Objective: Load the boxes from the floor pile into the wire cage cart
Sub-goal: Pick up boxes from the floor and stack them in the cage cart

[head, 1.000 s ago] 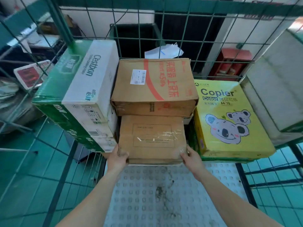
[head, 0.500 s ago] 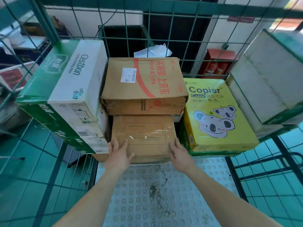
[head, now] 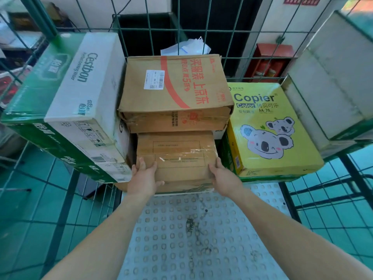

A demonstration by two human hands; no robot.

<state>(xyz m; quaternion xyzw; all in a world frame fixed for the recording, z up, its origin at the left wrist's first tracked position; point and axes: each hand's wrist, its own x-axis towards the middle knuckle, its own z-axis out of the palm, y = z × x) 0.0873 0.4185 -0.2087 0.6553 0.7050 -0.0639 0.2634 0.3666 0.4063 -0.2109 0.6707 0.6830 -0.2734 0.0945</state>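
The small brown box (head: 175, 158) is set at the front of the stack inside the wire cage cart (head: 44, 17). It is wedged between the Cestbon water case (head: 80, 93) and the yellow Copier paper box (head: 268, 128), and tucked partly under the larger red-printed carton (head: 175, 93). Whether it is borne by the studded cart floor (head: 181, 239) or by another flat carton cannot be told.

The left grip (head: 143, 178) is laid flat on the near left of the box, fingers straight and thumb spread. The right grip (head: 224, 176) is pressed against the near right corner, fingers likewise extended. Nothing is clasped by either.

The box is judged fairly light and stiff at its edges, though its panels may be dented under hard pressure. The glossy tape across its top is probably slick and is best avoided. Hold is best taken at the two near corners or low along the side edges, where the cardboard is strongest and the carton above is least likely to be dragged.
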